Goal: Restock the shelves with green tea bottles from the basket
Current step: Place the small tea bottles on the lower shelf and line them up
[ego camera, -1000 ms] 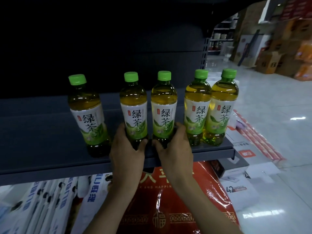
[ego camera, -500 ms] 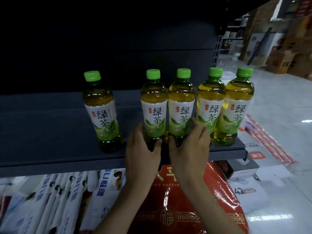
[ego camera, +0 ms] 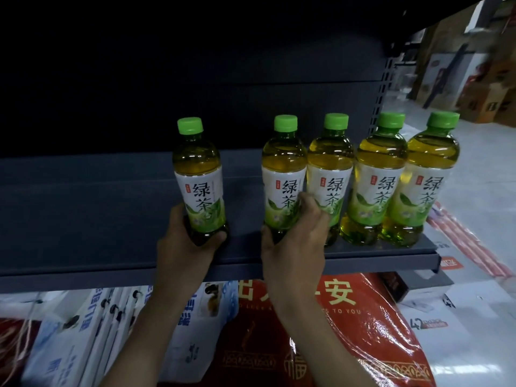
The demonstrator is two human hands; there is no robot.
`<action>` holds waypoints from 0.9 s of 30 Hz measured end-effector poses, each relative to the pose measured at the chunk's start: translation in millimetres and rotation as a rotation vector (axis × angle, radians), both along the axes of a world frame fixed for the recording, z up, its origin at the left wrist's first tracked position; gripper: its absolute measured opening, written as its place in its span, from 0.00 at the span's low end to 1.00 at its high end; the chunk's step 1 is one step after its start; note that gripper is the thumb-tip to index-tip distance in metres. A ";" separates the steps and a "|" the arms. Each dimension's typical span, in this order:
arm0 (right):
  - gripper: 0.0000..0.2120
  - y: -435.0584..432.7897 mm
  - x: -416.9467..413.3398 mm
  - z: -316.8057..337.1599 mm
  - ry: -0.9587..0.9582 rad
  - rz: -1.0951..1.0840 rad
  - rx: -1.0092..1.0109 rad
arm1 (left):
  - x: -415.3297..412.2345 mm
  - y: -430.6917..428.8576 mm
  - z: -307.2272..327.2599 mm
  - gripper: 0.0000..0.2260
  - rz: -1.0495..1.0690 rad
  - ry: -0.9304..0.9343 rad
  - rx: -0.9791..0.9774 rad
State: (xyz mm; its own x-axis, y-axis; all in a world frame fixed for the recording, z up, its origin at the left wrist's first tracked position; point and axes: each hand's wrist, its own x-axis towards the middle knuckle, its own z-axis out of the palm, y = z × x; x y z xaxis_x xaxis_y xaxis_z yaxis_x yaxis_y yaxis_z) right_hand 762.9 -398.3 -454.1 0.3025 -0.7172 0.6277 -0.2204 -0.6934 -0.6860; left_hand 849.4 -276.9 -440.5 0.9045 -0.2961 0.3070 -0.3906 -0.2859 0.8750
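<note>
Several green tea bottles with green caps and white labels stand upright on a dark grey shelf. My left hand grips the base of the leftmost bottle, which stands apart from the rest. My right hand is wrapped round the lower part of the second bottle. That bottle stands against a third bottle. Two more bottles stand at the shelf's right end. No basket is in view.
The shelf's left half is bare and its back is dark. Below the shelf lie a red printed bag and white and blue packages. Cardboard boxes stand across the glossy floor at the right.
My left hand has moved left from the second bottle to the lone leftmost bottle. My right hand has shifted from the third bottle onto the second. The view has drifted left.
</note>
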 end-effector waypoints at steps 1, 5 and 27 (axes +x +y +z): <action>0.37 0.2 0.1 -1.3 0.011 -0.009 -0.015 | -0.7 -2.7 -0.4 0.30 -0.007 0.003 -0.002; 0.37 -0.6 -0.9 -5.9 0.025 -0.020 -0.055 | -7.1 -14.5 -0.7 0.30 -0.067 0.002 0.005; 0.16 77.7 -1.2 29.7 0.006 0.436 -0.061 | -45.6 86.4 48.1 0.24 0.227 -0.420 0.813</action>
